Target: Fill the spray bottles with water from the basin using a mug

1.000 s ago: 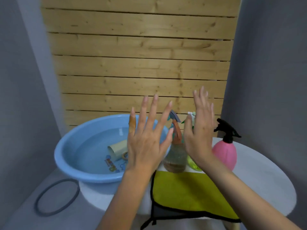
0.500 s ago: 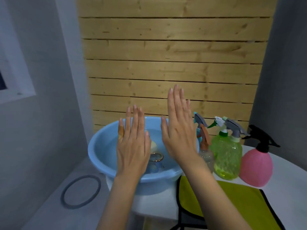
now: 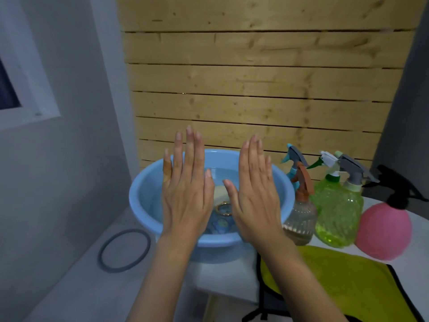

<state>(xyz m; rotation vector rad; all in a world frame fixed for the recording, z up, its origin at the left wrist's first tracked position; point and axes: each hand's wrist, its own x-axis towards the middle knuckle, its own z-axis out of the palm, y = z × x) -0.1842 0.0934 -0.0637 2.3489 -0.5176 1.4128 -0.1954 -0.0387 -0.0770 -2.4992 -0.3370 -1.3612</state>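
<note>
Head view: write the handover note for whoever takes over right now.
Left hand and right hand: both open, fingers straight, held above the basin, holding nothing.
The basin holds water; the mug lies in it, partly hidden between the hands.
Clear bottle, green bottle and pink bottle stand in a row right of the basin on the table, spray heads on. Yellow cloth lies in front of them.
Done: nothing that shows; mug not picked up, no head off.
To do: take off the heads, scoop with the mug, fill each bottle.
</note>
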